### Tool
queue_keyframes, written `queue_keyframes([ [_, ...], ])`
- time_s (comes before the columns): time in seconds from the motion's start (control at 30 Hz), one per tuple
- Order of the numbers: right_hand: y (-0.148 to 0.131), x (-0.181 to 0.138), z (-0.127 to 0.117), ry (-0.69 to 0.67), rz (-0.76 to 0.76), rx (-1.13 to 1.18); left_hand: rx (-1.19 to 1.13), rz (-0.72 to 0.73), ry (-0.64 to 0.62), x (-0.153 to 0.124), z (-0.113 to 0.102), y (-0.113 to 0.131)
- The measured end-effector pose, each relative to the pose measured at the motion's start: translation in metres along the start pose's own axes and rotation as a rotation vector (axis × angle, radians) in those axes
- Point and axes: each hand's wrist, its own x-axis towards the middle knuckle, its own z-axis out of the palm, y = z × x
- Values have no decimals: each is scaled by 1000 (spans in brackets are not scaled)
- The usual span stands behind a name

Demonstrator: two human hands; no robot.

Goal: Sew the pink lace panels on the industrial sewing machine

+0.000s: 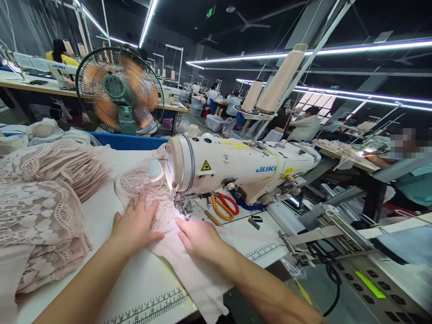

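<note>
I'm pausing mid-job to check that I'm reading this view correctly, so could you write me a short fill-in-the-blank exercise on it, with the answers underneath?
1. The brand name on the white sewing machine reads ____.
2. The scissors have one orange handle loop and one ____ loop.
3. The hand nearer the stacked lace pieces is the person's ____ one.
4. The yellow warning sign is shaped like a ____.

Missing words: JUKI; red; left; triangle.
</note>
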Motion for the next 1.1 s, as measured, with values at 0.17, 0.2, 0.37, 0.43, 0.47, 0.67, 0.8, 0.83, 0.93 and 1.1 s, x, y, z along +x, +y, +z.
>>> queue_keyframes([
  [0.17,-2,2,-1,-23,27,3,-33,71,15,10,-2,-10],
  [0.2,-3,2,-2,-27,34,3,-43,81,23,13,-2,-12],
  [0.37,-6,-1,-4,-31,63,5,-63,74,70,28,4,-22],
  [0.43,-5,0,-3,-38,69,11,-60,61,82,32,6,-24],
  [0.47,-4,0,-2,-43,71,14,-58,51,87,33,7,-25],
  [0.67,3,-3,2,-55,68,24,-66,30,132,37,8,-26],
  [0.8,4,-8,2,-54,52,28,-86,29,192,40,10,-30],
  [0.83,4,-10,3,-52,51,30,-89,25,208,41,10,-31],
  [0.93,6,-12,6,-29,49,47,-108,19,302,40,9,-29],
  [1.1,15,-19,16,31,4,105,-181,309,351,18,10,0],
])
